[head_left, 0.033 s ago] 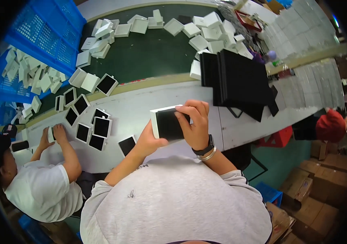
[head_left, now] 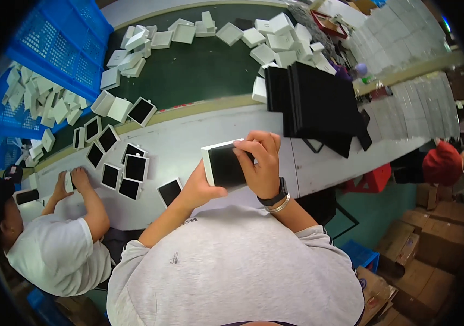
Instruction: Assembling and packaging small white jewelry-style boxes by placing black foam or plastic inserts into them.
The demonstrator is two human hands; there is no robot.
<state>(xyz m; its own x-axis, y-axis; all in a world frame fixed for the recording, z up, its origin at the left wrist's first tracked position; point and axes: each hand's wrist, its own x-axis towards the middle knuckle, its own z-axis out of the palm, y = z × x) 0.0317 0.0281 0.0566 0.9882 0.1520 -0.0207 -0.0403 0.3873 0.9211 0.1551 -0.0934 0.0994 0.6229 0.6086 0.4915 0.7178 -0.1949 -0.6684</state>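
Left hand (head_left: 198, 186) grasping a black-faced white box (head_left: 225, 166) over the table (head_left: 194, 130); right hand (head_left: 262, 165) at the box's far right corner, thumb on the black face, its grip's closure too hidden to tell.

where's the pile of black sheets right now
In the head view, the black sheets sit right of centre, beyond and right of the right hand, just left of the plastic-wrapped stacks.
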